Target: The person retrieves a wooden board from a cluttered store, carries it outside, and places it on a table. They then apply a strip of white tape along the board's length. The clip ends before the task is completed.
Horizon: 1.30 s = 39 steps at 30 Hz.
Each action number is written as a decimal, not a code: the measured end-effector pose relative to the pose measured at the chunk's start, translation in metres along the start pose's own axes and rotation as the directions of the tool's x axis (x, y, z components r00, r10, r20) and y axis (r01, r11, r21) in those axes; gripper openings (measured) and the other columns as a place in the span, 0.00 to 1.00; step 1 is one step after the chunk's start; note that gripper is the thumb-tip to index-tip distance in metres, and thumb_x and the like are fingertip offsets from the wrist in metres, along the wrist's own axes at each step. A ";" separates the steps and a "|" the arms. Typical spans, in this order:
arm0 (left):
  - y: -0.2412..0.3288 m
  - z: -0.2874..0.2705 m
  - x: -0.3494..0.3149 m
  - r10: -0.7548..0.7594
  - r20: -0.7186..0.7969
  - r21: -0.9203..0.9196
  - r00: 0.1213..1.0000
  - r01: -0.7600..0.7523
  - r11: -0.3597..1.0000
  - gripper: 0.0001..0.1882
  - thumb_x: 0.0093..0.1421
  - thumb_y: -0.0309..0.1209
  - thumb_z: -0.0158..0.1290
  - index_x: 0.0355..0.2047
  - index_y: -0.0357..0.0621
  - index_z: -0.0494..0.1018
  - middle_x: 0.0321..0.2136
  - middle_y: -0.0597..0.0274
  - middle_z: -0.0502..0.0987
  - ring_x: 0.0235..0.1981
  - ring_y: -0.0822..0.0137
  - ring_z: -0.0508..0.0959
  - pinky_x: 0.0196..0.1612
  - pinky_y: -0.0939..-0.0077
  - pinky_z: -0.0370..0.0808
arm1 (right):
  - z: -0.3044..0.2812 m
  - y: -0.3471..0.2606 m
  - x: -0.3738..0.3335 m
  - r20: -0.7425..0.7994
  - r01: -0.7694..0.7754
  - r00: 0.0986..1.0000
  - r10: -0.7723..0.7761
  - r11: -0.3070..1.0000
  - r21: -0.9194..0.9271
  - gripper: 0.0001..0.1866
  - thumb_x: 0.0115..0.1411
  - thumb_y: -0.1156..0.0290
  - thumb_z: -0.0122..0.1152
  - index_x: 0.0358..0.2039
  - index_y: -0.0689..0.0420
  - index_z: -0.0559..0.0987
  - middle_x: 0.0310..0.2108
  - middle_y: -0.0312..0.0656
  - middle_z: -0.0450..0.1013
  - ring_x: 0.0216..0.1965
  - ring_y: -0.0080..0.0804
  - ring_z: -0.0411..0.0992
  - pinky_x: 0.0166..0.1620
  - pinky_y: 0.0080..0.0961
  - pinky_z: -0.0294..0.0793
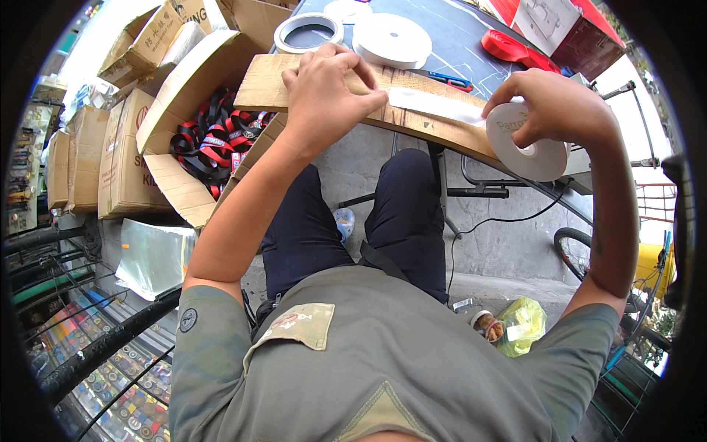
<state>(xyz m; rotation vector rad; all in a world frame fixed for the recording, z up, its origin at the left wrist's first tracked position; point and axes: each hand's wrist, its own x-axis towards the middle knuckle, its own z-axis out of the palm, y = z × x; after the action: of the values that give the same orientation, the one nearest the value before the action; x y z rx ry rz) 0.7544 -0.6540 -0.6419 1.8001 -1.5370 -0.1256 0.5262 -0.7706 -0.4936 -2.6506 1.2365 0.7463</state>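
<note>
A white ribbon [434, 105] stretches across the wooden plank [266, 82] between my hands. Its left end meets the thumb and index finger of my left hand [328, 92], which are pinched together there; the hand rests over the plank. On the right, my right hand [556, 107] grips the ribbon roll [541, 158], with fingers on its rim and thumb near its hub. The roll hangs at the plank's right end and has a printed white side. Just behind the plank lies a blue utility knife [451, 81].
A tape roll [308, 33], a large white roll [392, 40] and a red ribbon roll [513, 48] lie on the dark tabletop [453, 33]. To the left, an open carton [166, 121] holds red and black lanyards [217, 140]. A cable [508, 219] runs down to the floor.
</note>
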 end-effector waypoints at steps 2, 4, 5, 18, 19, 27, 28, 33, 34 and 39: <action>0.000 -0.001 0.000 -0.001 -0.030 0.003 1.000 0.001 1.000 0.16 0.43 0.43 0.64 0.32 0.53 0.79 0.42 0.65 0.74 0.51 0.57 0.70 0.53 0.56 0.56 | -0.001 -0.002 0.000 0.002 -0.007 1.000 0.007 1.000 -0.018 0.29 0.35 0.72 0.72 0.44 0.44 0.85 0.46 0.43 0.76 0.48 0.38 0.75 0.51 0.33 0.78; 0.000 -0.002 0.000 -0.008 -0.011 0.014 1.000 0.008 1.000 0.18 0.44 0.42 0.64 0.35 0.54 0.78 0.43 0.64 0.74 0.51 0.56 0.70 0.53 0.55 0.56 | -0.003 -0.004 0.002 0.026 0.009 1.000 -0.008 1.000 -0.030 0.29 0.35 0.71 0.73 0.44 0.45 0.84 0.45 0.43 0.76 0.48 0.38 0.75 0.51 0.33 0.78; 0.000 -0.003 0.000 -0.006 -0.002 0.020 1.000 0.006 1.000 0.19 0.44 0.42 0.64 0.37 0.55 0.77 0.43 0.63 0.73 0.51 0.56 0.70 0.53 0.55 0.57 | -0.004 -0.004 0.003 0.039 0.019 0.999 -0.018 0.999 -0.032 0.29 0.34 0.71 0.73 0.44 0.46 0.84 0.45 0.43 0.76 0.48 0.38 0.75 0.51 0.34 0.78; 0.006 -0.012 -0.005 0.137 0.043 0.053 0.990 -0.139 0.989 0.05 0.51 0.32 0.60 0.27 0.60 0.84 0.38 0.77 0.77 0.47 0.66 0.70 0.52 0.62 0.52 | -0.007 -0.009 0.012 0.062 0.065 0.996 -0.060 0.995 -0.077 0.29 0.33 0.70 0.75 0.43 0.50 0.85 0.45 0.44 0.79 0.44 0.38 0.78 0.45 0.33 0.81; 0.006 -0.014 -0.006 0.162 0.051 0.074 0.986 -0.165 0.983 0.05 0.52 0.32 0.59 0.27 0.60 0.84 0.38 0.77 0.77 0.47 0.65 0.70 0.52 0.61 0.53 | -0.007 -0.009 0.012 0.063 0.065 0.996 -0.061 0.995 -0.074 0.29 0.34 0.70 0.74 0.43 0.50 0.85 0.45 0.44 0.79 0.44 0.38 0.78 0.45 0.33 0.81; -0.008 -0.026 -0.003 0.523 0.193 0.110 0.830 -0.548 0.830 0.07 0.59 0.36 0.56 0.37 0.53 0.79 0.50 0.68 0.76 0.54 0.61 0.70 0.57 0.58 0.56 | -0.008 -0.011 0.011 0.067 0.058 0.996 -0.053 0.995 -0.079 0.29 0.35 0.72 0.74 0.45 0.49 0.84 0.44 0.44 0.79 0.44 0.38 0.79 0.45 0.33 0.81; -0.010 -0.026 -0.002 0.521 0.241 0.104 0.819 -0.555 0.825 0.10 0.60 0.40 0.56 0.39 0.52 0.77 0.53 0.66 0.74 0.56 0.59 0.68 0.59 0.56 0.55 | -0.009 -0.010 0.010 0.068 0.056 0.996 -0.051 0.996 -0.065 0.30 0.35 0.73 0.74 0.45 0.48 0.84 0.44 0.43 0.79 0.44 0.38 0.79 0.44 0.33 0.81; -0.020 -0.024 0.003 0.530 0.373 0.117 0.761 -0.606 0.787 0.27 0.58 0.58 0.55 0.47 0.53 0.71 0.64 0.57 0.62 0.66 0.48 0.58 0.66 0.47 0.51 | -0.010 -0.001 -0.002 0.089 0.049 0.995 -0.048 0.999 -0.012 0.32 0.35 0.77 0.74 0.46 0.43 0.84 0.48 0.42 0.76 0.49 0.37 0.76 0.51 0.34 0.78; -0.022 -0.024 0.004 0.501 0.398 0.149 0.768 -0.593 0.791 0.28 0.56 0.56 0.58 0.51 0.56 0.68 0.65 0.56 0.60 0.67 0.46 0.56 0.68 0.45 0.49 | -0.011 0.001 -0.004 0.112 0.034 0.993 -0.034 0.999 0.002 0.34 0.34 0.79 0.74 0.47 0.40 0.83 0.49 0.40 0.75 0.52 0.36 0.73 0.53 0.34 0.76; -0.024 -0.024 0.010 0.483 0.466 0.142 0.741 -0.602 0.786 0.30 0.54 0.49 0.63 0.54 0.63 0.64 0.64 0.50 0.59 0.66 0.44 0.57 0.67 0.45 0.50 | -0.003 0.010 -0.017 0.056 0.096 0.994 -0.095 0.995 -0.015 0.38 0.35 0.82 0.72 0.50 0.36 0.82 0.50 0.38 0.76 0.52 0.36 0.74 0.55 0.34 0.75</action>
<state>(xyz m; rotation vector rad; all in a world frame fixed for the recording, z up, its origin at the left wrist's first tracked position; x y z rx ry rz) 0.7893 -0.6519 -0.6354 1.4932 -2.4491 0.0164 0.5105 -0.7664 -0.4821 -2.6620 1.0863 0.8136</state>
